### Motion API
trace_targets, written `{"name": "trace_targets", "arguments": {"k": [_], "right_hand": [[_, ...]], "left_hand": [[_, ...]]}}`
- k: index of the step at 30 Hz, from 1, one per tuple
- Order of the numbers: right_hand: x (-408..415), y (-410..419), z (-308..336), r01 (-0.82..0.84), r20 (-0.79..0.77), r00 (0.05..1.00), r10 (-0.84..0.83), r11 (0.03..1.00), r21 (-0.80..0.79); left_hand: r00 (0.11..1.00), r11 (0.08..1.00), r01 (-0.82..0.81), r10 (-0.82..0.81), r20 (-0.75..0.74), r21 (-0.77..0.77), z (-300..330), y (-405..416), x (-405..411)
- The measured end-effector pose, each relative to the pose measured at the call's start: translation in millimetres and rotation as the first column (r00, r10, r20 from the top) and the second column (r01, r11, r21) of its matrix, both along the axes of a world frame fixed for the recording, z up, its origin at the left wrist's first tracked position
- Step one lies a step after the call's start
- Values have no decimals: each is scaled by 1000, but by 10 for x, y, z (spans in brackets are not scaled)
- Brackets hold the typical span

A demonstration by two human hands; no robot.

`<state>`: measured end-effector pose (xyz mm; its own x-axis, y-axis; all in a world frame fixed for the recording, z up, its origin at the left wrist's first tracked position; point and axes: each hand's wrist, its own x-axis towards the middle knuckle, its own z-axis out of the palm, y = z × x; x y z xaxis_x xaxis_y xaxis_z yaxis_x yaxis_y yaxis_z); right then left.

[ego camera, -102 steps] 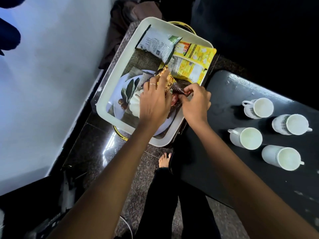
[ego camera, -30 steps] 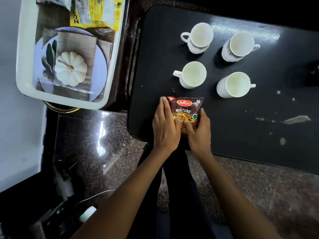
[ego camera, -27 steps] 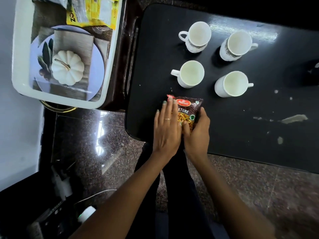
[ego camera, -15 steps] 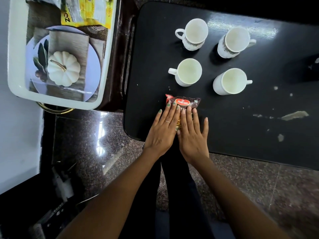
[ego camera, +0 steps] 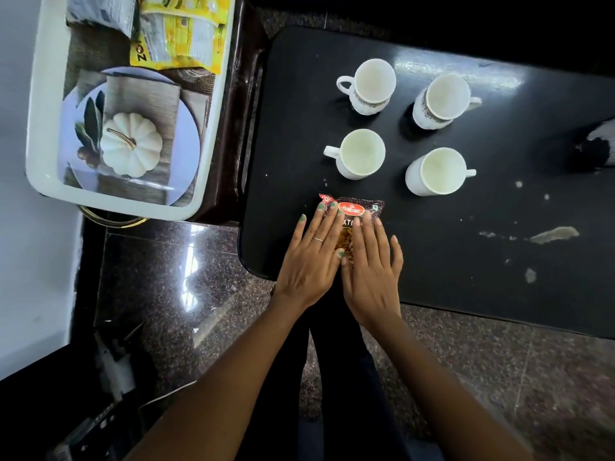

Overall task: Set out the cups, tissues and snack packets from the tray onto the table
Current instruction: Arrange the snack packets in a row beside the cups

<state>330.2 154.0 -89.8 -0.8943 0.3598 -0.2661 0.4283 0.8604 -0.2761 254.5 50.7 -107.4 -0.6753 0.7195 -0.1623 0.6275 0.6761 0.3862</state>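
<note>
A dark mixture snack packet [ego camera: 362, 207] lies flat on the black table [ego camera: 466, 267] near its front edge. My left hand [ego camera: 312, 257] and my right hand [ego camera: 372, 264] press on it side by side with straight fingers, covering its lower part. Several white cups [ego camera: 361, 153] stand upright beyond the packet. The white tray [ego camera: 43, 174] at the left holds a yellow snack packet [ego camera: 181, 31], a grey-white packet [ego camera: 100, 13] and a folded napkin [ego camera: 139, 98] under a white pumpkin [ego camera: 131, 144].
The tray rests on a dark side stand [ego camera: 239, 104] left of the table. Pale scuffs [ego camera: 552, 234] mark the table's right part. Glossy granite floor [ego camera: 186, 267] lies below, with my dark-clad legs between my arms.
I carried the mixture packet from the tray to the table's front edge. Both hands went from holding its sides to lying flat on top of it.
</note>
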Motion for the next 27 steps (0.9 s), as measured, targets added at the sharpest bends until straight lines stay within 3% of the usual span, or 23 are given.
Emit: {"name": "trace_targets", "arguments": {"k": [7,15,19,27], "right_hand": [[-569,-45,252,1,-259,966,-23,996,-86],[-1507,-298,442,-96,-345,937,47,987,-126],[-2016,-436,512,-143,-375,924,71,975,-168],[-2945,-554,478,-262,-288,924,252,965,5]], "left_hand": [[964,932,-266,251,93,248,269,46,-377],[867,781,-466,497,39,416,545,-219,-1147],[810,735,-544,585,26,404,656,-367,-1610],[798,784,-579,602,-42,224,550,-584,-2376]]}}
